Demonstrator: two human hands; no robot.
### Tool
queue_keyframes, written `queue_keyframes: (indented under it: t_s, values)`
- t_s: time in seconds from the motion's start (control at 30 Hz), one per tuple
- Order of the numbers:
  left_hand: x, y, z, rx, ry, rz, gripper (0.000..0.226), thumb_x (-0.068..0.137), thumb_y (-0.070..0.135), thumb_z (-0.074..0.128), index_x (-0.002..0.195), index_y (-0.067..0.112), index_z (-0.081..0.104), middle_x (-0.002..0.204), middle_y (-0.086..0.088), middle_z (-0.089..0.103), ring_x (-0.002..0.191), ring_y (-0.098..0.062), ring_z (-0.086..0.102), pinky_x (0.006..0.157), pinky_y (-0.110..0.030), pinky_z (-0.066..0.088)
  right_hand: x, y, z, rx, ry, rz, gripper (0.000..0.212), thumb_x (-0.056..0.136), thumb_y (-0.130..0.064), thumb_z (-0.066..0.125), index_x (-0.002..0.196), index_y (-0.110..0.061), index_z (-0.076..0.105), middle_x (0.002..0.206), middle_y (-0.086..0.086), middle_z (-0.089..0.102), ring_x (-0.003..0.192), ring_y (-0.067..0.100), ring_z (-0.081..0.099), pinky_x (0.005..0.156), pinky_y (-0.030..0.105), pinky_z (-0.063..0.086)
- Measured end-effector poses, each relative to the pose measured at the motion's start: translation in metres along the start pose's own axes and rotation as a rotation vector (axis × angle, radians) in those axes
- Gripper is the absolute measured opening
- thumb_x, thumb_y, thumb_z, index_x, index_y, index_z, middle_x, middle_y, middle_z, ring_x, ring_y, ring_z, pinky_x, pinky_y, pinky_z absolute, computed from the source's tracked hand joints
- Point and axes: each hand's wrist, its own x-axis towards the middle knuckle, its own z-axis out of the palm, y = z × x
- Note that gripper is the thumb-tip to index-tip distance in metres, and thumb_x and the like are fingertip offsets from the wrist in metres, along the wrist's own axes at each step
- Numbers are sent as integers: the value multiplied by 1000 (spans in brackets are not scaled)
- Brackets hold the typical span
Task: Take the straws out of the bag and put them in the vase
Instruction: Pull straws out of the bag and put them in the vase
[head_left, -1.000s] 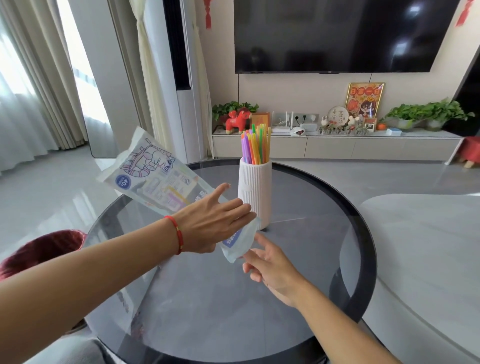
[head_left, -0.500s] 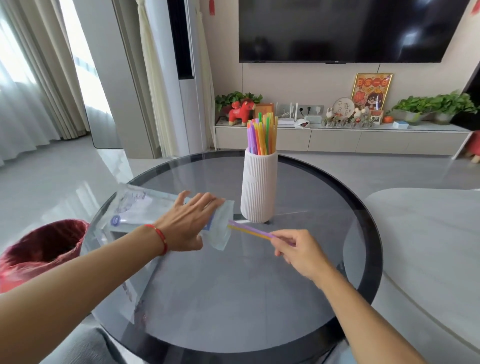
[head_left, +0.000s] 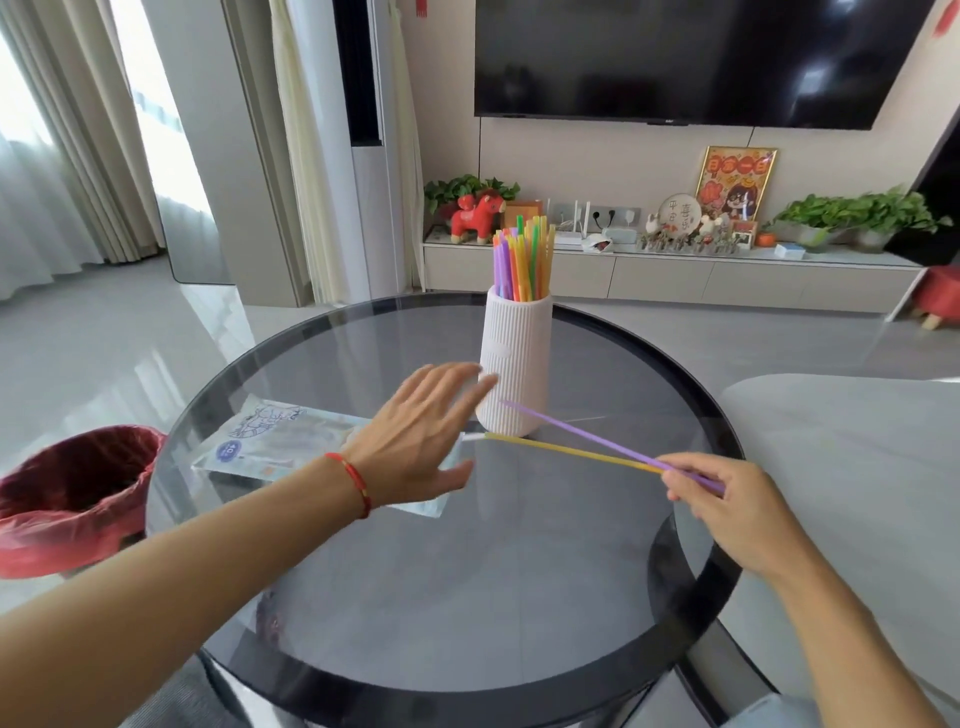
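Observation:
A clear printed bag (head_left: 275, 441) lies flat on the round glass table (head_left: 467, 597), left of centre. My left hand (head_left: 421, 436) rests over the bag's right end with fingers spread, palm down. My right hand (head_left: 727, 499) pinches the ends of a purple straw (head_left: 582, 434) and a yellow straw (head_left: 566, 452), which point left toward the bag's mouth and are out of it. A white ribbed vase (head_left: 514, 369) stands upright behind them, holding several coloured straws (head_left: 522, 265).
A red-lined waste bin (head_left: 67, 493) sits on the floor left of the table. A pale couch or surface (head_left: 857, 493) borders the table on the right. A TV console with plants and ornaments (head_left: 675, 260) runs along the far wall.
The bag went from held up and tilted to lying flat on the table under my left hand. My right hand took two straws and drew them rightward out of the bag.

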Motion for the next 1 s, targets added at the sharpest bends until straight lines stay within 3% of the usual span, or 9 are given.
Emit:
queue_keyframes:
  t_s: [0.1,0.2,0.3,0.4,0.47,0.57,0.7,0.8,1.0]
  values:
    - [26,36,4,147,82,173,67,94,52,54,145,9,44,132,-14,57,129,-34,49,114,-54,34,-4,-17,5,94,-89,-36,23,98,-15,71,101,-35,83,74,-1,75,55,6,53,58,24,49]
    - [36,47,1,180,-15,140,39,109,40,30,111,14,58,91,-5,67,94,-31,60,96,-47,46,-6,-25,-2,275,-100,-64,16,90,-20,78,103,-29,85,77,11,77,49,14,50,50,22,46]
    - [41,42,-4,-38,-26,-13,31,110,39,28,91,19,40,74,5,49,72,-30,52,59,-39,39,0,-26,-13,626,58,9,39,79,-36,83,115,-20,79,92,21,77,49,15,53,41,20,34]
    - [48,43,-9,-291,-16,-137,28,110,38,32,88,21,33,66,8,38,63,-31,42,57,-37,32,13,-47,10,827,-82,82,64,77,-44,88,132,-19,66,98,13,75,57,15,59,39,19,37]
    - [54,47,-13,-390,-48,-181,27,109,38,32,91,20,38,73,4,53,67,-33,47,60,-39,37,29,-77,38,744,-210,22,57,84,-46,83,132,-18,69,97,8,76,62,14,62,43,21,44]
    - [66,48,-22,-462,26,-283,30,108,39,35,105,14,51,98,-8,69,85,-36,62,70,-46,52,63,-118,57,572,-92,-161,18,99,-21,69,104,-7,78,77,7,77,62,13,68,58,22,56]
    - [81,20,-35,-471,246,-507,34,100,42,52,124,18,53,120,-3,63,110,-25,56,85,-46,52,111,-152,26,476,148,-269,14,101,-18,68,94,-10,78,69,4,78,63,18,74,67,26,62]
    - [91,1,-38,-532,342,-598,36,96,36,56,126,17,49,123,-5,59,112,-25,56,90,-42,51,137,-160,3,366,276,-324,15,101,-23,69,93,-13,78,69,3,78,63,20,76,69,32,65]
    - [115,-9,-38,-643,294,-577,49,91,33,62,132,15,44,129,-8,54,117,-25,53,94,-35,45,162,-168,13,229,251,-282,17,100,-17,69,90,-7,77,70,12,77,63,30,76,76,50,66]
